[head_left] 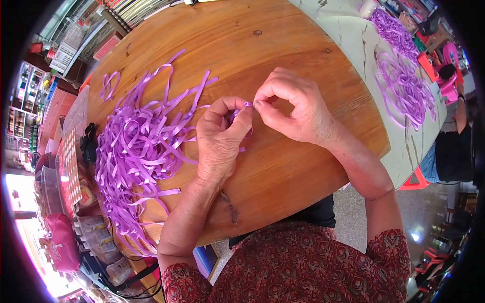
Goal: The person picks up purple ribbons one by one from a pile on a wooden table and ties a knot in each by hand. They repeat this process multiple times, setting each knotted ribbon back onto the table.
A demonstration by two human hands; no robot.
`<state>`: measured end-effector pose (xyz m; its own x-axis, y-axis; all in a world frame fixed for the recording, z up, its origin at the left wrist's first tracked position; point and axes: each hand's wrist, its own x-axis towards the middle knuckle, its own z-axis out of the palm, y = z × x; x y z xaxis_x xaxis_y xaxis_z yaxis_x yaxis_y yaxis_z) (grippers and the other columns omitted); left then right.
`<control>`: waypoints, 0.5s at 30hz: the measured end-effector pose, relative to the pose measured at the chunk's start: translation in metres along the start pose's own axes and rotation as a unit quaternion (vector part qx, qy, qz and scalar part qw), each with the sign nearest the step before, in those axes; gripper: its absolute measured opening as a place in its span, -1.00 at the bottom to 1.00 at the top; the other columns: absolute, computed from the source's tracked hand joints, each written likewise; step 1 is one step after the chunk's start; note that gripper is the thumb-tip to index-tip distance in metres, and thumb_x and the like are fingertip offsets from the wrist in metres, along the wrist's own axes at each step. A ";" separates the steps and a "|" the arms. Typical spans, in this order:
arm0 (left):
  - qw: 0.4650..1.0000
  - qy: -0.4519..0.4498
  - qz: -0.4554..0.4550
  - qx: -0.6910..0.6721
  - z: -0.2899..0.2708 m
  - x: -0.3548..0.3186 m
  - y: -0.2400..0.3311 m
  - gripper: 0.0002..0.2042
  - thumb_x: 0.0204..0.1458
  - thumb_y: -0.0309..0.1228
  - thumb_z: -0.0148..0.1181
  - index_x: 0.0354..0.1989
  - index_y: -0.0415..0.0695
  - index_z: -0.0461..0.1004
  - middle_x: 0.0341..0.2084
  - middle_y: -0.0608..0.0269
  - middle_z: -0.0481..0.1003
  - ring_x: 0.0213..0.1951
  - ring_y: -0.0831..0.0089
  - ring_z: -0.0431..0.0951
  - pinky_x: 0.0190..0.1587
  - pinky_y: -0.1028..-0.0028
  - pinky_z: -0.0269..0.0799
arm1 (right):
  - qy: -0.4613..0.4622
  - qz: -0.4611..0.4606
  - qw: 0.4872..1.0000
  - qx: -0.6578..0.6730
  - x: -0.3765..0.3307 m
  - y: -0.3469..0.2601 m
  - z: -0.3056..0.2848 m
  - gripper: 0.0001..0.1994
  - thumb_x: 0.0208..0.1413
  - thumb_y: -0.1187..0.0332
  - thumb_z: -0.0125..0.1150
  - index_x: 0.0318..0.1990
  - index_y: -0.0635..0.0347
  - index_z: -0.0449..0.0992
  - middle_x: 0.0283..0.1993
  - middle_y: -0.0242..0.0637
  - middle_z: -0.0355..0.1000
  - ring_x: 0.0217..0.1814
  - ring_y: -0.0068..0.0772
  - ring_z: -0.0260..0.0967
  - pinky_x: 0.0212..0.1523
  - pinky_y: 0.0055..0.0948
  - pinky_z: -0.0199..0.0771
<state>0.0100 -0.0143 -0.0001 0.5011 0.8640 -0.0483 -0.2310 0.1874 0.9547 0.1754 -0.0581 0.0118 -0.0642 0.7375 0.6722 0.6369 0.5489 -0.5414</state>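
Over the wooden table, my left hand (222, 129) is closed around a purple ribbon (248, 104), with a small loop or knot of it showing at the thumb and fingertip. My right hand (295, 106) pinches the ribbon's end between thumb and forefinger, close beside the left fingertips. Part of the ribbon is hidden inside the left palm, and a bit hangs out below it. Left of my left hand lies a big tangled pile of purple ribbons (139, 141), some ends reaching toward my wrist.
A small ribbon loop (109, 85) lies apart on the wooden table (283, 182). On the pale marble-patterned table (348, 30) to the right rest more purple ribbon bundles (404, 91). Bags and boxes crowd the left edge, including a pink pouch (63, 242). Another person (454, 151) is at far right.
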 end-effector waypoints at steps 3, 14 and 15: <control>0.999 -0.010 0.015 -0.029 0.000 -0.001 -0.002 -0.91 0.01 -0.59 0.17 -0.30 -0.21 0.44 -0.48 0.43 0.40 -0.50 0.73 0.34 -0.46 0.72 0.27 | -0.007 0.164 0.975 0.151 0.000 -0.009 0.002 -0.95 -0.05 0.54 0.21 -0.42 0.22 0.46 -0.50 -0.46 0.38 -0.48 -0.59 0.27 -0.46 -0.56 0.27; 0.976 -0.109 0.036 -0.184 -0.006 0.000 -0.003 -0.90 0.00 -0.65 0.18 -0.31 -0.22 0.48 -0.39 0.42 0.38 -0.34 0.63 0.36 -0.26 0.60 0.29 | -0.021 0.356 0.758 0.546 -0.005 -0.012 0.004 -0.91 0.05 0.42 0.17 -0.36 0.26 0.46 -0.46 -0.51 0.33 -0.37 -0.67 0.17 -0.30 -0.62 0.19; 0.973 -0.120 0.029 -0.196 -0.006 -0.001 -0.002 -0.90 0.00 -0.64 0.18 -0.31 -0.21 0.48 -0.40 0.42 0.37 -0.35 0.63 0.35 -0.27 0.60 0.29 | -0.023 0.358 0.750 0.556 -0.006 -0.013 0.003 -0.90 0.05 0.42 0.16 -0.36 0.26 0.46 -0.46 -0.51 0.33 -0.38 -0.67 0.17 -0.31 -0.62 0.19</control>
<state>0.0054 -0.0128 -0.0040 0.6473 0.7532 0.1170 -0.5413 0.3461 0.7663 0.1652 -0.0680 0.0132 -0.0542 0.9985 0.0037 -0.5119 -0.0245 -0.8587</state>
